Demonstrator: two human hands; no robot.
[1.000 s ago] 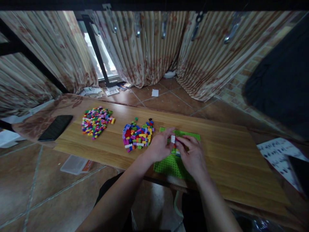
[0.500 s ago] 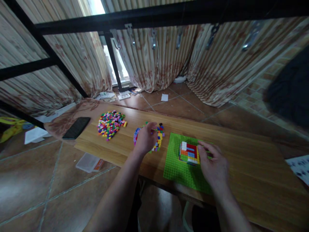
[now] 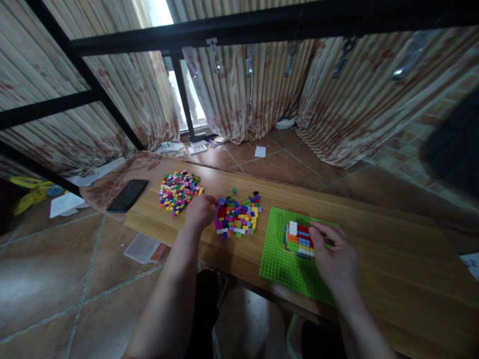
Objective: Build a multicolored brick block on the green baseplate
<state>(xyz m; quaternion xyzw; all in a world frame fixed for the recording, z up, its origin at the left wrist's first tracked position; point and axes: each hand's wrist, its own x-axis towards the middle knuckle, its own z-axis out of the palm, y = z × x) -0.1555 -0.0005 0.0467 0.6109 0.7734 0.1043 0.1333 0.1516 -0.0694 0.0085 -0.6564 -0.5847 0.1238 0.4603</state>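
Observation:
A green studded baseplate (image 3: 279,259) lies on the wooden table (image 3: 392,264) with a small multicoloured brick block (image 3: 297,237) built on it. My right hand (image 3: 335,262) rests on the plate, fingers curled against the block's right side. Left of the plate lies a pile of larger coloured bricks (image 3: 237,217), and further left a pile of tiny coloured bricks (image 3: 178,191). My left hand (image 3: 200,212) hovers between the two piles, fingers curled under; whether it holds anything is hidden.
A black phone (image 3: 127,195) lies at the table's left end. A black metal frame (image 3: 93,89) crosses above, with striped curtains behind. On the tiled floor sit a clear plastic box (image 3: 142,248) and scattered papers (image 3: 175,147). A dark object fills the right edge.
My left hand left the block, reached over the larger-brick pile, then shifted left to between the piles. My right hand stayed at the block. The camera tilted up and shifted.

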